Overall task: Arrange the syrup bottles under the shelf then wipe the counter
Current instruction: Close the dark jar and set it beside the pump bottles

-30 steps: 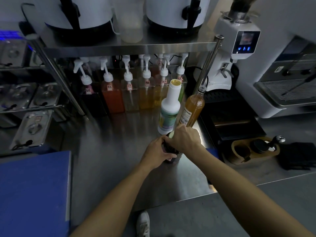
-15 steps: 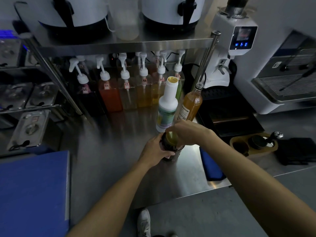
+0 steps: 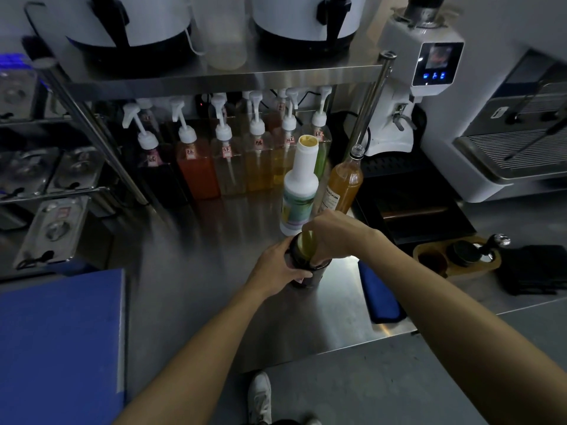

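A dark glass bottle (image 3: 299, 256) with a yellow-green neck stands on the steel counter (image 3: 214, 286). My left hand (image 3: 276, 269) grips its body from the left and my right hand (image 3: 334, 236) is closed over its top. Just behind it stand a white bottle with a yellow cap (image 3: 300, 187) and an amber syrup bottle (image 3: 345, 182), both at the shelf's front right post. Under the shelf (image 3: 221, 76) a row of several square pump bottles (image 3: 227, 161) lines the back.
A blue cloth (image 3: 382, 294) lies on the counter at my right forearm. A blue board (image 3: 58, 342) covers the front left. A dark drip tray (image 3: 411, 207), wooden tamper stand (image 3: 457, 256), grinder (image 3: 423, 72) and espresso machine (image 3: 515, 142) fill the right. Metal tubs (image 3: 52, 228) sit left.
My right hand has shifted from gripping the dark bottle low to closing over its top, so the yellow-green neck now shows. The bottle has stayed in place.
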A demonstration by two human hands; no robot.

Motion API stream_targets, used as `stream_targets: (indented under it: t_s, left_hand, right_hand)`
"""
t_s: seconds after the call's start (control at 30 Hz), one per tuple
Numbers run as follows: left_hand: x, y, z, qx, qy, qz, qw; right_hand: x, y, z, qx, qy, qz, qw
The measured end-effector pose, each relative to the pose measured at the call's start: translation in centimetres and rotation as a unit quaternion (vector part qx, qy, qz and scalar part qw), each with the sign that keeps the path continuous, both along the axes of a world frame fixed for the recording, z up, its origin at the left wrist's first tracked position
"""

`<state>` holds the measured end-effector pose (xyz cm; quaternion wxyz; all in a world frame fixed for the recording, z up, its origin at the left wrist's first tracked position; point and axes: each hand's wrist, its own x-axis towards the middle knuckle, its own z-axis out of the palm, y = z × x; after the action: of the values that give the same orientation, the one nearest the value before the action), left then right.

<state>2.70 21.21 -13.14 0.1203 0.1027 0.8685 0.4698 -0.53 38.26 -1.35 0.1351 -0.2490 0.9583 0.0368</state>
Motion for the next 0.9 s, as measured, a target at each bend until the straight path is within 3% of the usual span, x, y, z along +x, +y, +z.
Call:
stream_targets:
  t_s: [0.1, 0.2, 0.33, 0.47, 0.7, 0.9]
  left_hand:
    - [-0.2, 0.0, 0.0, -0.006, 0.002, -0.001, 1.0]
    - [-0.3, 0.0, 0.2, -0.002, -0.003, -0.012, 1.0]
    - [-0.4, -0.4, 0.0, -0.008, 0.006, -0.042, 0.999]
    - [-0.5, -1.0, -0.5, -0.021, -0.012, -0.041, 0.999]
    - [-0.9, -0.6, -2.5, -0.024, -0.051, -0.058, 0.997]
    - [-1.0, 0.0, -3.4, 0.035, -0.057, -0.026, 0.997]
  right_hand:
    - [0.1, 0.7, -0.7, -0.029, 0.005, -0.005, 1.0]
    - [0.7, 2.2, -2.4, -0.097, -0.062, -0.064, 0.991]
    - [3.1, 4.3, -6.4, -0.277, -0.131, -0.192, 0.932]
    - [5.2, 5.5, -10.3, -0.365, -0.165, -0.239, 0.885]
    - [5.9, 4.6, -13.0, -0.466, -0.169, -0.277, 0.823]
    - [5.2, 4.2, -14.2, -0.489, -0.156, -0.291, 0.807]
